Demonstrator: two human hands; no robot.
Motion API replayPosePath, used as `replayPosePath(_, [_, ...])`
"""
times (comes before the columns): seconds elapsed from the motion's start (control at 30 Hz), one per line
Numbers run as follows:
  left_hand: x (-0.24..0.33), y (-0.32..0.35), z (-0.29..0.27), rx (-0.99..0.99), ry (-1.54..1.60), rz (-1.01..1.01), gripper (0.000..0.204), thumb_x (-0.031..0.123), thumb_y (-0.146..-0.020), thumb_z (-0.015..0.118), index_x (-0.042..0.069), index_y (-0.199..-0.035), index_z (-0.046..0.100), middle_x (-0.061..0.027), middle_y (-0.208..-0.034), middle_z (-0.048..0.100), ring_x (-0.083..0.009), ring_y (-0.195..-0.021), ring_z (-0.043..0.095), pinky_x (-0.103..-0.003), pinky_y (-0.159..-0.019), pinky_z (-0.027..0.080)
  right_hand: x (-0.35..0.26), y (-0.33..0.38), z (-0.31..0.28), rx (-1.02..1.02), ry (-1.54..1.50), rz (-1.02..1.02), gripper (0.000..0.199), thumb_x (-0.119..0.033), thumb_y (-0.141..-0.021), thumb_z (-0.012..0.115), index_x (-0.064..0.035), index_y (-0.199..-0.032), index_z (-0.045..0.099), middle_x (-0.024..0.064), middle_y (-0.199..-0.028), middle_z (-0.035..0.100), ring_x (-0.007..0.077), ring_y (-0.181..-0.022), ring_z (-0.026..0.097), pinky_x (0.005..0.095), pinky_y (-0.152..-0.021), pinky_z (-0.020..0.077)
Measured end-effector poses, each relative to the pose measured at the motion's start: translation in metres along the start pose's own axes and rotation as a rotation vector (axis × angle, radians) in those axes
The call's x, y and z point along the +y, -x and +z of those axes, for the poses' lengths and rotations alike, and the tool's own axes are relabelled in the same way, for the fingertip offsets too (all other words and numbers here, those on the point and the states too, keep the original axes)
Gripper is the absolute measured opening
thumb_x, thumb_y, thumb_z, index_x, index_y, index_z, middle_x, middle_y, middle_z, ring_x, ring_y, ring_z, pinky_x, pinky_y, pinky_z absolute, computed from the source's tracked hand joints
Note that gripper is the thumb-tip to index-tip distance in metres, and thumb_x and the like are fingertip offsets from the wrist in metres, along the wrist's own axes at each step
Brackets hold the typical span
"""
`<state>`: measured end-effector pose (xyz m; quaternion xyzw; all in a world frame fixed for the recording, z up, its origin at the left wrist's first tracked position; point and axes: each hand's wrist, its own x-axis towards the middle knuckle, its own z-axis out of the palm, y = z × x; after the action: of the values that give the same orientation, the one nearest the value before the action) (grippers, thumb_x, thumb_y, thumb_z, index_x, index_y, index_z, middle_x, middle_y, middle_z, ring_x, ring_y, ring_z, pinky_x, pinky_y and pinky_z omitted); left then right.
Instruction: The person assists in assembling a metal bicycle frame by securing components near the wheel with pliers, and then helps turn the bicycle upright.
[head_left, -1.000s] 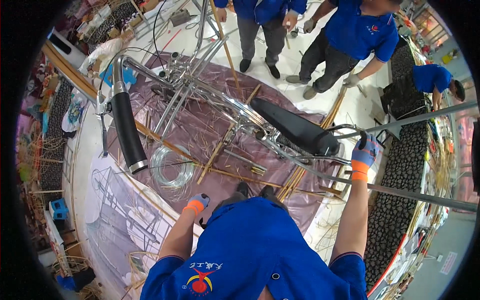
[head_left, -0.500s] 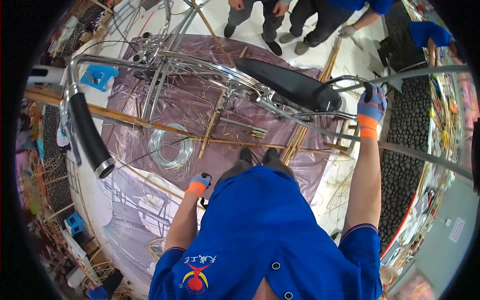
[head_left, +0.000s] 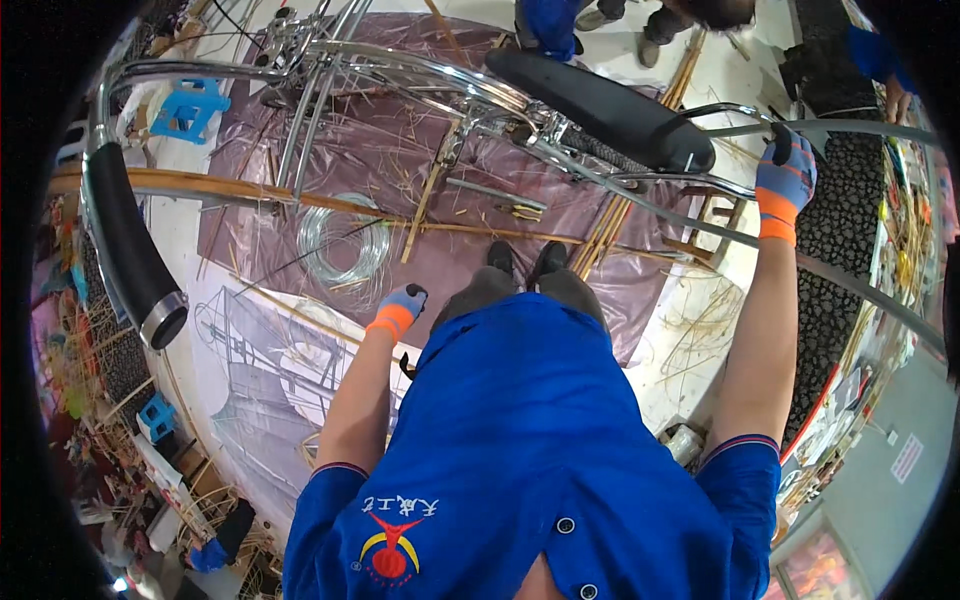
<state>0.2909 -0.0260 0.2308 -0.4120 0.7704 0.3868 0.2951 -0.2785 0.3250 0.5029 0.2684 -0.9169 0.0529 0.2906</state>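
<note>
My right hand (head_left: 785, 178), in a grey-blue and orange glove, is closed round the curved chrome rail (head_left: 722, 184) behind a long black seat (head_left: 605, 108). The seat belongs to a chrome bike frame (head_left: 425, 72) stretching across in front of me. My left hand (head_left: 402, 306), gloved alike, hangs low by my left hip with its fingers curled and nothing visible in them. Nearest to it on the floor sheet lies a coil of silvery wire (head_left: 343, 270). The frame's handlebar ends at the left in a black grip (head_left: 132, 230), touched by neither hand.
Wooden poles (head_left: 175, 184) and a grey metal tube (head_left: 840, 278) cross around the frame. Bamboo strips (head_left: 612, 235) and scraps litter the brown plastic sheet (head_left: 470, 330). A blue stool (head_left: 190, 110) stands at the left. Other people (head_left: 560, 20) are at the far side.
The frame has shifted: its handlebar grip sits further left and its seat further right. My right hand has moved right and up with the rail. One person beyond has bent down.
</note>
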Motion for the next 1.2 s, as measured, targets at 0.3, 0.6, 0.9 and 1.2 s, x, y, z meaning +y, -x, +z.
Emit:
replayPosePath(0.3, [-0.018, 0.001, 0.001, -0.018, -0.007, 0.021, 0.024, 0.025, -0.092, 0.057, 0.007, -0.103, 0.07, -0.0085, -0.078, 0.071, -0.0174, -0.065, 0.067, -0.032, -0.062, 0.052, 0.01, 0.0, 0.007, -0.024, 0.052, 0.0, 0.025, -0.019, -0.081, 0.061, -0.0152, -0.104, 0.068, 0.01, -0.105, 0.066, 0.0325, -0.097, 0.063, 0.0422, -0.086, 0.0508])
replayPosePath(0.6, [-0.048, 0.022, 0.018, -0.014, 0.003, -0.07, 0.023, 0.023, -0.092, 0.059, 0.005, -0.097, 0.072, -0.0084, -0.075, 0.071, -0.0175, -0.062, 0.066, -0.032, -0.059, 0.052, -0.001, 0.001, -0.001, -0.004, -0.024, 0.022, 0.023, -0.019, -0.082, 0.06, -0.0181, -0.103, 0.069, 0.0095, -0.103, 0.067, 0.0322, -0.098, 0.063, 0.0409, -0.087, 0.0507])
replayPosePath(0.9, [-0.017, 0.028, 0.057, -0.049, 0.149, -0.111, 0.025, 0.031, -0.09, 0.057, 0.012, -0.097, 0.073, -0.0079, -0.079, 0.072, -0.0176, -0.066, 0.067, -0.033, -0.061, 0.051, 0.014, 0.004, 0.0, 0.033, -0.289, 0.071, 0.022, -0.017, -0.084, 0.062, -0.0121, -0.105, 0.068, 0.0103, -0.101, 0.068, 0.0293, -0.095, 0.065, 0.0377, -0.084, 0.0515])
replayPosePath(1.2, [0.209, 0.079, 0.088, 0.109, 0.149, 0.124, 0.021, 0.023, -0.091, 0.061, 0.013, -0.105, 0.072, -0.0071, -0.082, 0.073, -0.0165, -0.067, 0.067, -0.032, -0.06, 0.052, 0.031, 0.182, -0.098, -0.331, -1.262, 0.323, 0.028, -0.008, -0.081, 0.067, -0.0084, -0.109, 0.061, 0.0139, -0.096, 0.067, 0.0258, -0.09, 0.068, 0.0351, -0.082, 0.0526])
